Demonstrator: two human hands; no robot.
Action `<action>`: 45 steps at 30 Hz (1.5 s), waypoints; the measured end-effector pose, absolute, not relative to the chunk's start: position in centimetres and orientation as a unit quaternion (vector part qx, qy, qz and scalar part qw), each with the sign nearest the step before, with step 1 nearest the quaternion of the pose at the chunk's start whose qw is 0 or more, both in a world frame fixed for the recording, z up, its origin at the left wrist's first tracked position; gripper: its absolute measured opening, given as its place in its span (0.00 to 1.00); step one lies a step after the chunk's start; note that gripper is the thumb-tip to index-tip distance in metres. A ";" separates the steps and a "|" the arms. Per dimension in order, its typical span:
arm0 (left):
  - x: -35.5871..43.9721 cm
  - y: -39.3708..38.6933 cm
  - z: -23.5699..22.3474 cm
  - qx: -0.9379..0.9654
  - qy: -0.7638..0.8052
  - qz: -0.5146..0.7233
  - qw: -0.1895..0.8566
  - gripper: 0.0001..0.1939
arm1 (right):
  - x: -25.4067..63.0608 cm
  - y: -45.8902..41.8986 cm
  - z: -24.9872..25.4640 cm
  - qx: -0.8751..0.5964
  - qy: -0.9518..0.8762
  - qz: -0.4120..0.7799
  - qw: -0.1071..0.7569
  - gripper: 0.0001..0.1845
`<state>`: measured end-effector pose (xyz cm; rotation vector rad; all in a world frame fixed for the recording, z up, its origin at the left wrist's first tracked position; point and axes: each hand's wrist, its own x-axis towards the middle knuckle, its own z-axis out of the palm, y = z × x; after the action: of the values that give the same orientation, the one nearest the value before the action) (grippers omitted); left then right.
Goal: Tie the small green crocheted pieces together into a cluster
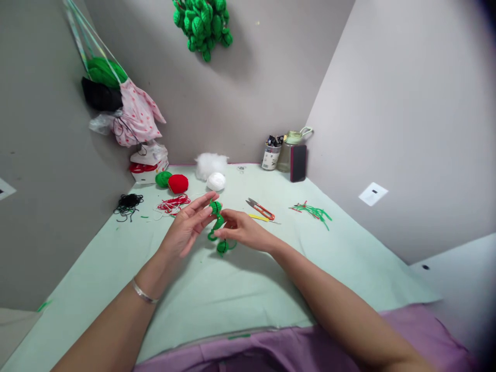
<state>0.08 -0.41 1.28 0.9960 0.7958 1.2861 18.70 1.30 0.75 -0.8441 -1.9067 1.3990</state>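
Note:
Between my hands hangs a green crocheted piece (219, 222) with small round balls marked by dark lines. My left hand (192, 223) pinches its upper ball between thumb and fingers. The thumb and fingers of my right hand (243, 228) close on the green strand lower down. A second green ball (222, 247) dangles below, close above the table. Just beyond my right hand lie orange-handled thread snips (261, 208) and a yellow-handled crochet hook (259, 217).
Red yarn ball (178, 184), green yarn ball (163, 179), white yarn ball (216, 181) and stuffing (211, 164) sit at the back. Black yarn scraps (128, 204) lie left, green scraps (313, 212) right. A phone (298, 163) leans by a jar (284, 156) and a pen can (270, 157).

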 end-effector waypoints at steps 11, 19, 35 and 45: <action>-2.7 1.1 0.8 0.594 0.457 0.398 0.529 0.26 | 23.7 4.1 1.8 -0.509 -0.741 0.310 0.309 0.11; -1.7 1.3 -1.5 0.665 0.475 0.366 0.444 0.24 | 25.4 4.2 2.2 -0.570 -0.802 0.131 0.121 0.10; -1.5 0.9 -0.3 0.573 0.462 0.642 0.213 0.20 | 22.6 4.2 0.1 -0.568 -0.821 0.054 0.002 0.12; -1.7 1.4 -1.8 0.737 0.467 0.431 0.229 0.26 | 24.5 5.6 0.4 -0.575 -0.779 0.165 0.187 0.11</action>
<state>-1.70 1.41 -1.83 2.0278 1.2865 1.1875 24.51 5.59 0.41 -1.6193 -2.1932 0.4644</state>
